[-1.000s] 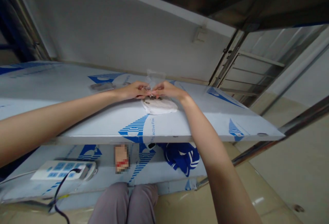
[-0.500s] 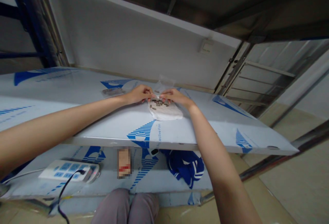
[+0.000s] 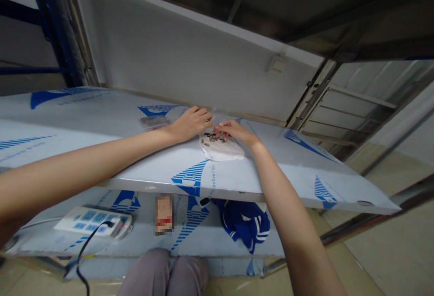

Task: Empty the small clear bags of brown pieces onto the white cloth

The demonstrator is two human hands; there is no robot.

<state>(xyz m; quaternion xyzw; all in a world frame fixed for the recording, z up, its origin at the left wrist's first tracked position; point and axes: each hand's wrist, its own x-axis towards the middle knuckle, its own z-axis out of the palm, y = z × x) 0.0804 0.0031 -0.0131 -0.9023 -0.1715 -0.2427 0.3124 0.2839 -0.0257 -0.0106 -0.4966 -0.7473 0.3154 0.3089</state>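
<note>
A white cloth [image 3: 224, 152] lies on the film-covered table [image 3: 142, 160], with several small brown pieces [image 3: 212, 137] scattered on its upper part. My left hand [image 3: 195, 121] is at the cloth's upper left, back of the hand up, fingers bent down over the edge of a clear bag that is mostly hidden. My right hand [image 3: 228, 128] is at the cloth's upper right, fingertips pinched together just above the brown pieces; what they hold is too small to make out. Left of my left hand lies a flat clear packet [image 3: 154, 122] with dark contents.
On the lower shelf [image 3: 142, 241] are a white power strip [image 3: 91, 222] with a black cable, a blurred tan box [image 3: 164, 214] and a blue cloth with white stripes [image 3: 244, 221]. A wall [image 3: 190, 51] rises behind the table; metal frames stand at both sides.
My left hand has turned more palm-down and its fingers now reach over the clear bag. The bag, earlier raised between both hands, shows much less. My fingertips have moved slightly apart.
</note>
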